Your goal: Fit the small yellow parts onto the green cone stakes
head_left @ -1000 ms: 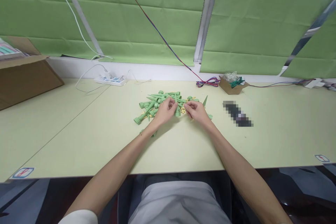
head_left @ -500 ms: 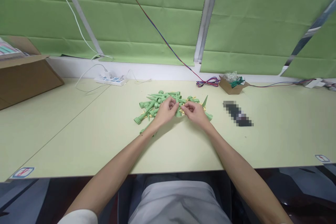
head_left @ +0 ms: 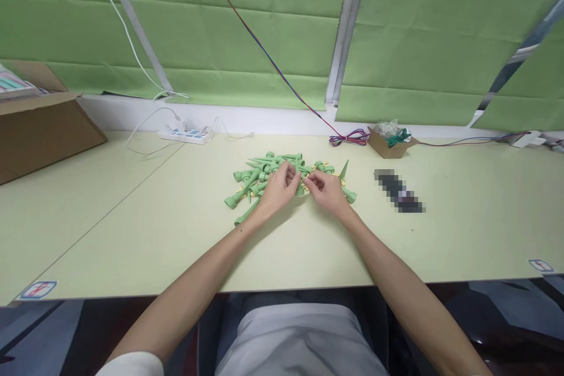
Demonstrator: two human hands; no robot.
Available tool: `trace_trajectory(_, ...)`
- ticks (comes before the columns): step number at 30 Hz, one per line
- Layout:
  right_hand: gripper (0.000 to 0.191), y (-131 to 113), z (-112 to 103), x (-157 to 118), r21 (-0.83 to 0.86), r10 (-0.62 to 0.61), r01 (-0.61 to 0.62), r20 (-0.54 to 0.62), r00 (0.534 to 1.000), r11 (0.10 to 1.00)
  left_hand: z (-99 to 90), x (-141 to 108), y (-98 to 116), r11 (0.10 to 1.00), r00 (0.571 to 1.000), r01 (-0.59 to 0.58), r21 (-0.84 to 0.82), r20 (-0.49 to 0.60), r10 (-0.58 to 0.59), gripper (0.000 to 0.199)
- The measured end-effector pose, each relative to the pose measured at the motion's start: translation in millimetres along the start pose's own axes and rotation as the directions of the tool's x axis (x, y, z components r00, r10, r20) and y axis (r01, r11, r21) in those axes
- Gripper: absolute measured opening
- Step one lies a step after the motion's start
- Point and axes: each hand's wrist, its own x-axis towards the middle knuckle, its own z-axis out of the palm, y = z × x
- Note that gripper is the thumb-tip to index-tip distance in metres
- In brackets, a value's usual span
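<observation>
A pile of green plastic spikes [head_left: 249, 181] with ribbed caps lies on the pale table, small yellow pieces scattered among them. Over its front part, my left hand [head_left: 282, 185] is closed on a green spike [head_left: 300, 190] whose capped end points toward me. My right hand [head_left: 325, 189] is beside it, thumb and forefinger pinched at the spike's right side; what those fingertips hold is too small to make out. One green spike [head_left: 344, 170] stands out behind my right hand, and another capped end [head_left: 350, 195] shows to its right.
At the left stands an open cardboard box [head_left: 44, 135]. A white power strip [head_left: 187, 134] lies near the wall. Bundled wires [head_left: 349, 138] and a small cardboard box [head_left: 388, 148] with plastic bags are at the back right. A blurred dark object [head_left: 399, 191] lies right of my hands.
My left hand and forearm have shifted slightly, uncovering more of the green spike beside the left wrist. The held spike sits a little lower between my fingers. My right hand has barely moved.
</observation>
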Motion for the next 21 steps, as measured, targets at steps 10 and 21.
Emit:
trace_trajectory(10,0.031,4.3,7.1,1.3,0.138,0.16,-0.161,0.02,0.987,0.977,2.3,-3.8,0.3,0.991,0.996,-0.085,0.108,0.001,0.085,0.014)
trace_trajectory(21,0.042,3.6,5.2,3.2,0.324,0.295,-0.314,0.109,0.949,0.892,2.8,-8.4,2.0,0.968,0.986,-0.164,0.19,0.05,0.158,0.016)
